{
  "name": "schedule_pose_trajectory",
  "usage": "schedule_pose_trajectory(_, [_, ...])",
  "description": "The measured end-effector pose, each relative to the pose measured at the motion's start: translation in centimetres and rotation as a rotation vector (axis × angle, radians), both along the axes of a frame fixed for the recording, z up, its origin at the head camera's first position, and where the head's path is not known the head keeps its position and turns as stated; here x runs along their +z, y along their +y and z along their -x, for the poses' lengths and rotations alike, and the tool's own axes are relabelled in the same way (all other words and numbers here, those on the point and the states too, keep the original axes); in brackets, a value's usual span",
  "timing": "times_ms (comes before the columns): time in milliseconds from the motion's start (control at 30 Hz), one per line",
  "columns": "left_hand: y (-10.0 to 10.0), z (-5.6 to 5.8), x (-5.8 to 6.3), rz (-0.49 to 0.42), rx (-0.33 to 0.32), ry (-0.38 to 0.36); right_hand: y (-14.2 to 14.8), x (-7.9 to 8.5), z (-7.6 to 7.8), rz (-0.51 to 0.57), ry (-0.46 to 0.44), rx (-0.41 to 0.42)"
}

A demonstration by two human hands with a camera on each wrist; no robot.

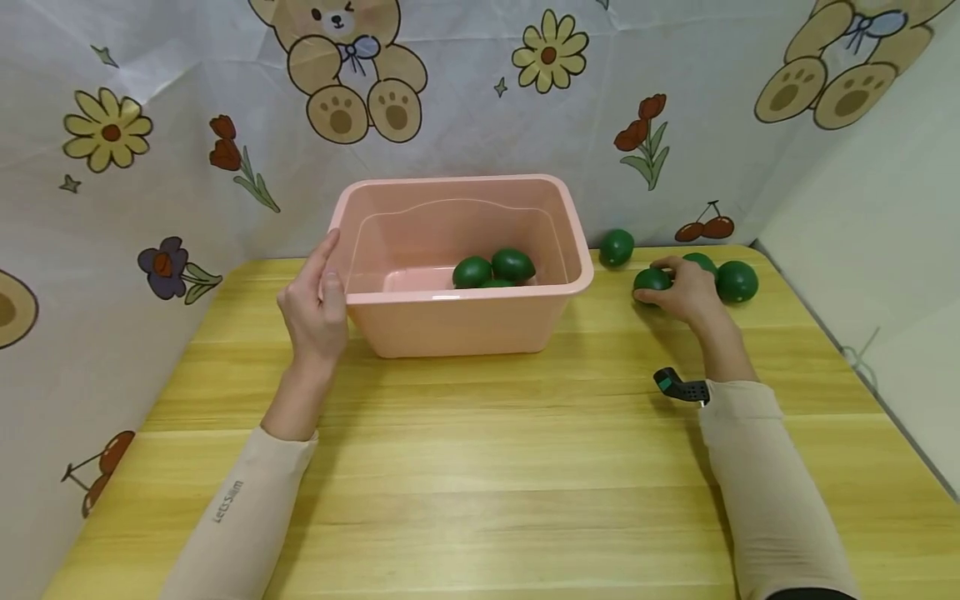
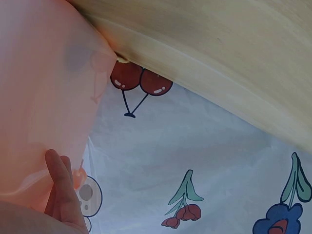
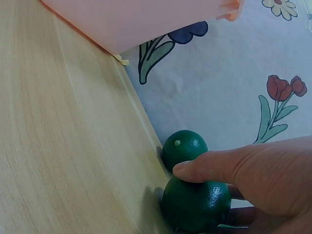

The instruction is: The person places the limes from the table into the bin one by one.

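In the head view a pink plastic bin (image 1: 457,325) stands on the table with limes (image 1: 472,272) inside. My left hand (image 1: 315,308) rests against the bin's left side near the rim; its fingers (image 2: 63,187) lie fairly straight along the outer wall in the left wrist view. Over at the right, my right hand (image 1: 686,290) grips a green lime (image 1: 652,280), thumb on one side and fingers on the other. In the right wrist view that lime (image 3: 195,204) sits just in front of another one (image 3: 184,148). Part of the gripped lime is hidden by the hand.
Loose limes lie around the right hand: one by the back edge (image 1: 617,248), another to the right (image 1: 737,282), and one partly covered behind the hand (image 1: 701,262). A patterned cloth (image 1: 480,133) hangs behind the wooden table (image 1: 480,467). A black strap device (image 1: 678,386) is at the right wrist.
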State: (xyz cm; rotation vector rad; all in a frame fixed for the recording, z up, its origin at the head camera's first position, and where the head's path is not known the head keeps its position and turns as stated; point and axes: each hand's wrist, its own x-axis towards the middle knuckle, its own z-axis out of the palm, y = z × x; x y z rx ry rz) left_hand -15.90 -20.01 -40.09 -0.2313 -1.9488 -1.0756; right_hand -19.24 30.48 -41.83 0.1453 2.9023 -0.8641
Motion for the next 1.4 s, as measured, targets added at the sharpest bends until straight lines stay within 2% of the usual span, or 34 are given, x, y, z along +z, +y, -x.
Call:
schedule_pose_trajectory(400, [-0.2,0.0,0.1,0.003,0.002,-0.001,-0.3,0.1,0.0,-0.001,0.001,-0.009])
schedule_pose_trajectory(800, [-0.3,-0.1,0.1,-0.005,-0.004,-0.017,-0.5,1.0,-0.3,0.001,0.086,-0.051])
schedule_pose_trajectory(900, [-0.2,-0.2,0.2,-0.001,-0.009,-0.023,-0.9,1.8,-0.8,0.020,0.142,-0.061])
schedule_pose_trajectory(1133, [-0.2,-0.2,0.1,0.003,-0.009,-0.016,-3.3,4.4,-1.0,0.094,0.346,-0.063])
schedule_pose_trajectory(1400, [-0.1,-0.1,0.1,0.011,-0.015,-0.021,-6.0,7.3,-0.1,0.109,0.411,-0.079])
